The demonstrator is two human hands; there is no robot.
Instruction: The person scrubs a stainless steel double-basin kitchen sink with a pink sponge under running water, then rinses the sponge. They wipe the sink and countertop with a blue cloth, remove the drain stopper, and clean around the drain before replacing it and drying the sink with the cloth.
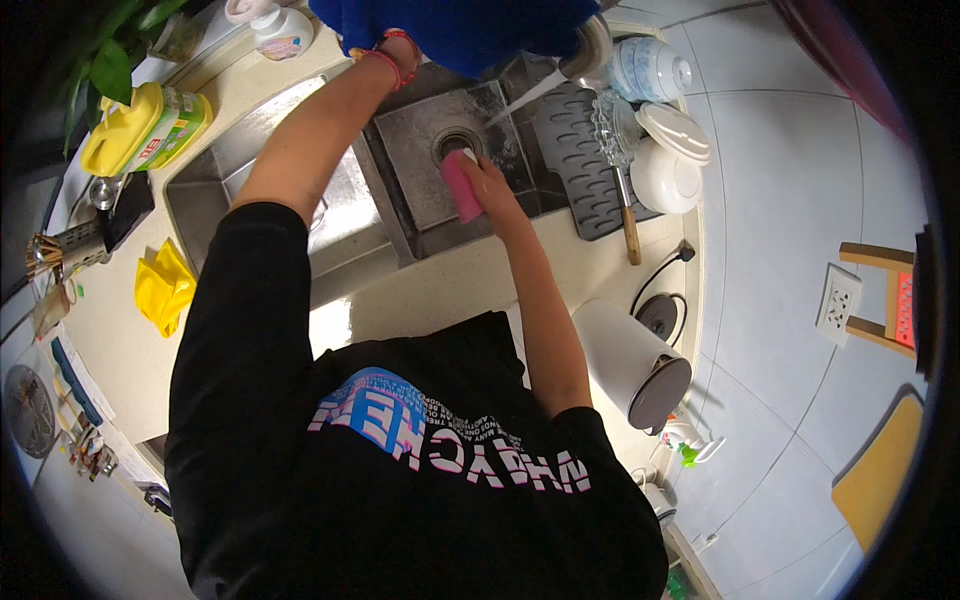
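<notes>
Two hands work at the steel sink [400, 215]: our right hand [492, 180] grips a pink sponge [461, 187] near the drain [455, 143]; soft and wet, it is probably best pinched mid-body. Our left hand [352, 50] is buried in a blue cloth [470, 30], grip unclear.

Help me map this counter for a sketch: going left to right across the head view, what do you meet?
Yellow detergent bottle → yellow cloth → sink basin → pink sponge in the right hand → grey drying mat → white bowls → wall socket.
</notes>
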